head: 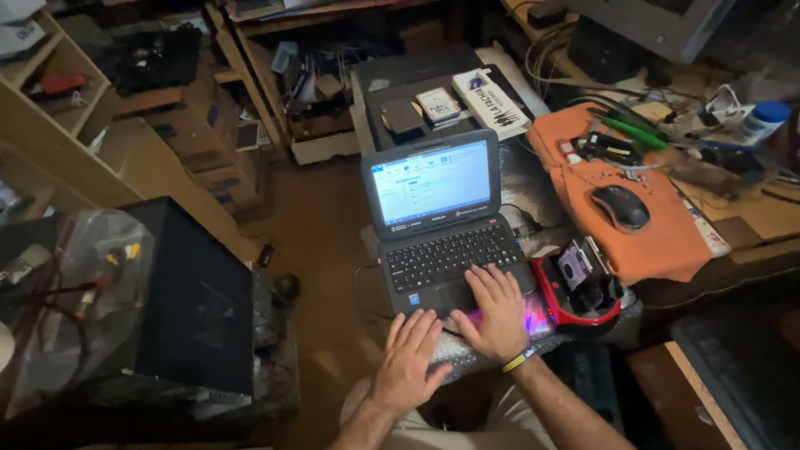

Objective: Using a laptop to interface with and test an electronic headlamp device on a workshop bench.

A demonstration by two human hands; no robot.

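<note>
both forearms bare, no sleeves in view. right hand (498, 315): yellow wristband (518, 360) with dark markings at the wrist. left hand (408, 360): nothing worn. light-coloured garment at the lap.

one laptop (442, 218), one mouse (621, 207), two hands (500, 312)

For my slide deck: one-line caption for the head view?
Right hand on a small laptop, left hand at its front edge, mouse nearby.

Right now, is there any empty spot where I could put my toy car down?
Some bare orange cloth shows below the mouse. Bare brown floor lies between the laptop and the black box. It is crowded by the tools and behind the laptop, and both hands, left hand and right hand, fill the laptop's front.
</note>
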